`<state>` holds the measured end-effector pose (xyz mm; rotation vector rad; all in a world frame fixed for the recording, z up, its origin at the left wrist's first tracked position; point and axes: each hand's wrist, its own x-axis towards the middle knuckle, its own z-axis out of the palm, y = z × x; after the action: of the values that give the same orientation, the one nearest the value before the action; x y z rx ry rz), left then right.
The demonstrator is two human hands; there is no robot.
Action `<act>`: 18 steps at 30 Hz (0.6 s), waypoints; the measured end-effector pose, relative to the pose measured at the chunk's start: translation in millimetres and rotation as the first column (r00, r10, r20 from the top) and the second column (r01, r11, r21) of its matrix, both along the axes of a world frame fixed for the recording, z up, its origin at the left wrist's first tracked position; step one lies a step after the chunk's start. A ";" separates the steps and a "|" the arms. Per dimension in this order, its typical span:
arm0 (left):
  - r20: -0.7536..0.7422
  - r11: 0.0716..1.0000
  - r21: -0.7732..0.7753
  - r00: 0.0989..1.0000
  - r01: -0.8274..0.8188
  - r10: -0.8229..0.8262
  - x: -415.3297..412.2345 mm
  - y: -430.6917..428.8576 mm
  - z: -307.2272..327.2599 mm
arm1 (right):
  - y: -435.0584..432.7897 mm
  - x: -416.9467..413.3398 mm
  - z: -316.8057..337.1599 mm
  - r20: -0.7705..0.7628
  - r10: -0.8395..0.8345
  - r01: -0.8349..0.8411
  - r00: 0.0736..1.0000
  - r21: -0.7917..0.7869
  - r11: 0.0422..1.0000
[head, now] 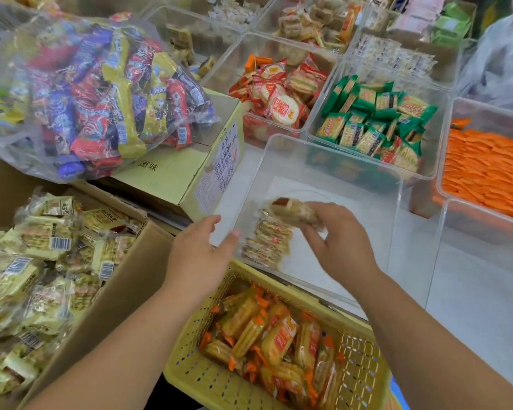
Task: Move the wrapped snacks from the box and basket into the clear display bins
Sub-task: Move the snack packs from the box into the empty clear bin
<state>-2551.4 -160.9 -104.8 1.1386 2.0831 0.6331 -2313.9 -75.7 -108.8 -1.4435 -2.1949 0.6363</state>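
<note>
1. The right hand (338, 244) is pinching one packet (293, 213) between its curled fingers and thumb. It is holding the packet inside the near bin (323, 153), towards the left side of the bin. The packet is looking blurred to us.
2. Just below this packet, a small stack (267, 244) of similar wrapped biscuits is lying on the floor of the bin, close to its left wall.
3. The left hand (202, 247) is hovering at the left wall of the bin, with its fingers relaxed and holding nothing. We cannot tell whether the thumb is touching the wall.
4. The yellow basket (190, 371) is standing just in front of the bin, between the two forearms. Snacks (273, 341) with orange edges are lying in a heap inside it.
5. On the left, the box (125, 291) is standing open, and pale yellow packs (42, 276) are filling it.
6. Behind the box, a closed carton (172, 179) is carrying a clear bag (101, 93) full of purple, red and yellow bars.
7. Behind the near bin we are seeing more clear bins. One is holding red rounds (279, 96), and the one beside it is holding green crackers (373, 122). On the far right, orange sticks (486, 170) are lying in rows.
</note>
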 end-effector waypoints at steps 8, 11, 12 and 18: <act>0.081 0.944 -0.232 0.972 0.233 -0.220 7.0 9.3 -25.6 | 97.5 -41.7 -55.4 0.327 -0.004 0.072 0.945 -0.194 0.978; 0.129 0.944 -0.222 0.967 0.244 -0.219 5.1 6.4 -26.7 | 110.0 -55.8 -76.1 0.416 0.104 0.037 0.903 -0.318 0.947; 0.150 0.942 -0.224 0.964 0.250 -0.220 4.0 6.5 -26.5 | 112.0 -57.1 -82.0 0.397 0.142 0.023 0.907 -0.383 0.924; 0.152 0.925 -0.224 0.949 0.306 -0.277 1.1 17.0 -24.6 | 112.0 -48.2 -94.0 0.236 0.234 -0.044 0.943 -0.609 0.792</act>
<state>-2550.3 -143.9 -129.4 1.2053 1.7855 0.2827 -2362.0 36.2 -202.8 -1.7802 -2.4818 1.3428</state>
